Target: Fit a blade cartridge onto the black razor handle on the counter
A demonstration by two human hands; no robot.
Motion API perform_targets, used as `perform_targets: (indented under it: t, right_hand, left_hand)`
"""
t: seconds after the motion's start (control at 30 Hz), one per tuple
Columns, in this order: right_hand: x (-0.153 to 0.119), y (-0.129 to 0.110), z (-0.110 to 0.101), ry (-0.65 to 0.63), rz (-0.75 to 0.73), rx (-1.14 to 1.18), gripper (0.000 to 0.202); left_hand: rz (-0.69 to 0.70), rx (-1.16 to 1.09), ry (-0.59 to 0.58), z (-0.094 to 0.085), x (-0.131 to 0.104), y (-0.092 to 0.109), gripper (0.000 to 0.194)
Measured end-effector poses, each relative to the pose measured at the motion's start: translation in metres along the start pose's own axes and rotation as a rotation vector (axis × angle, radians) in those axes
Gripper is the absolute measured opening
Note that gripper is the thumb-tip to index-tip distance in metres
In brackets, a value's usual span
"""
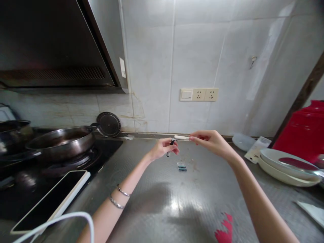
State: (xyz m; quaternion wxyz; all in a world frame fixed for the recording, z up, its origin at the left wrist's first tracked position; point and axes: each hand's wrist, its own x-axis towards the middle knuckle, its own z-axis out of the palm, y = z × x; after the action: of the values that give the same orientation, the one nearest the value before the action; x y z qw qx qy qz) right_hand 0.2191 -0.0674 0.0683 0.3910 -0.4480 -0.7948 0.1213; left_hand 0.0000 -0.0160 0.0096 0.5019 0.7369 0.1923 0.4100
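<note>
My left hand, with two silver bracelets on its wrist, is closed on a small black and silver piece whose kind I cannot make out. From the right, the fingertips of my right hand pinch a slim white stick-like piece. Its left end meets or nearly meets the silver part at my left fingers; I cannot tell whether they are joined. Below both hands, a small clear packet with teal strips lies on the metal counter.
To the left, a steel pan sits on the black stove, with a phone and white cable at its front edge. Stacked plates and a red container stand right. A torn red scrap lies in front.
</note>
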Motion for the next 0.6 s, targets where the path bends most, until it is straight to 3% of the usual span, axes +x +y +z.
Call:
perform_targets:
  t: [0.33, 0.5, 0.6]
  right_hand:
    - [0.0, -0.003, 0.006, -0.026, 0.0, -0.036, 0.041]
    - [-0.001, -0.006, 0.008, -0.18, -0.026, -0.048, 0.039]
    - [-0.001, -0.005, 0.008, -0.109, -0.025, -0.024, 0.039]
  left_hand:
    - [0.028, 0.184, 0.025, 0.0, 0.0, -0.002, 0.024]
    - [-0.001, 0.26, 0.003, -0.001, 0.001, -0.009, 0.02]
    - [0.0, 0.306, 0.006, -0.002, 0.001, -0.01, 0.022]
